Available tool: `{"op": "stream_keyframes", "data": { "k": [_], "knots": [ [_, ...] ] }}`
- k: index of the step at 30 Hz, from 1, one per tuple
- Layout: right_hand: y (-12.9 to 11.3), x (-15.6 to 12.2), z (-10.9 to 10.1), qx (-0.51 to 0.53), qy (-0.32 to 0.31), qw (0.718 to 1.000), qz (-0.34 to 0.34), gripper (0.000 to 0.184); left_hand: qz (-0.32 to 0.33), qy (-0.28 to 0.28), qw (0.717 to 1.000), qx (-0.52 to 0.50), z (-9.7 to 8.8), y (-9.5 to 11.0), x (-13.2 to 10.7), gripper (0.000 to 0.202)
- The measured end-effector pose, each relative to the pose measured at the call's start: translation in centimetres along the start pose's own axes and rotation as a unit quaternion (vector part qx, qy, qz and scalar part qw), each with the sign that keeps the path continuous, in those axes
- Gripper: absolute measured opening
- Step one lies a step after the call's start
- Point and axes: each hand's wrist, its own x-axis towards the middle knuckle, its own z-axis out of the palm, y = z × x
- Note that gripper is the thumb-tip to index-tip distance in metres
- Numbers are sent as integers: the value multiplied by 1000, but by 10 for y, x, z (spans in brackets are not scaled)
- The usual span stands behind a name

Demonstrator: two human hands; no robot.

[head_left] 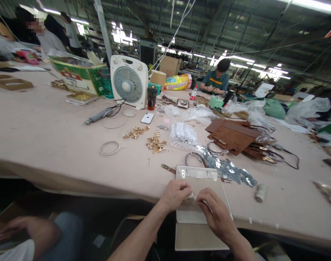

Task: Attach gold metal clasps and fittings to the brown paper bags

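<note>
In front of me a beige handbag panel [194,214] lies at the table's edge, its lower flap hanging over. A handle [194,155] and brown straps with metal fittings [167,168] stick out from its far side. Over the panel, my left hand [176,194] is closed in a pinch on a small white strip of tape [191,195]. Close beside it, my right hand [213,206] is also pinched, its fingertips at the strip's other end. Whitish pieces [199,174] lie along the panel's top. A roll of tape [260,193] stands to the right.
Grey metal plates [230,168] and brown leather bag parts [233,136] lie right of the panel. Gold fittings [156,143], a phone [147,118], an electric screwdriver [99,116] and a fan [129,81] are beyond. A co-worker [218,81] sits opposite; another person's hand [13,228] is lower left.
</note>
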Motion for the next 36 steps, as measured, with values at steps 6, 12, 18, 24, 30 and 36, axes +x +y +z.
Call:
{"op": "stream_keyframes", "data": {
  "k": [6,12,18,24,30,36],
  "knots": [
    [9,37,-15,22,78,995,57,10,77,-38,986,141,3,-1,-4,15],
    [39,86,1,52,4,992,117,21,127,-61,961,237,5,-8,-11,18],
    [54,96,24,41,1,992,117,21,144,-61,960,234,4,-13,-8,15],
    [55,99,27,29,-5,993,115,18,142,-60,959,238,4,-12,-8,14],
    [57,102,32,4,-6,995,100,17,144,-64,958,238,3,-11,-8,14],
    [60,100,36,-39,1,996,81,5,137,-64,958,245,4,-9,-9,13]
  ]
}}
